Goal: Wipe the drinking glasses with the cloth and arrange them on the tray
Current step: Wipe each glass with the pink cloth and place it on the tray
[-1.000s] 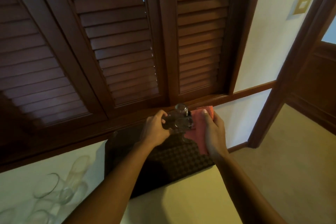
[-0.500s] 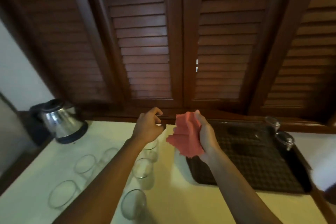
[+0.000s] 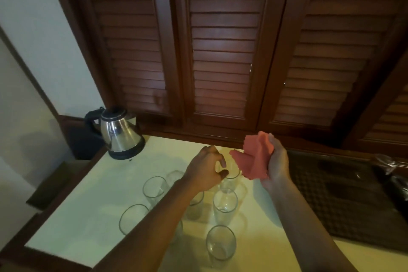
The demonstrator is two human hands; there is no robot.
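Several clear drinking glasses (image 3: 225, 205) stand upright in a loose group on the cream counter (image 3: 92, 201). My left hand (image 3: 205, 169) hovers over the group with fingers loosely curled, thumb and forefinger just beside the rim of the far glass (image 3: 231, 178), gripping nothing. My right hand (image 3: 277, 166) is raised above the counter and grips a crumpled pink cloth (image 3: 250, 160). To the right lies the dark woven tray (image 3: 331, 196). Two wiped glasses (image 3: 385, 161) sit at its far right corner, partly cut off by the frame edge.
A steel electric kettle (image 3: 120, 133) with a black handle stands at the counter's back left corner. Dark wooden louvred shutters (image 3: 220, 51) rise behind the counter. The counter drops off at its left edge (image 3: 66, 196) beside a white wall.
The view has swung left from the tray to the unwiped glasses. My left hand has let go of the glass on the tray and moved down over the group; the right still holds the cloth.
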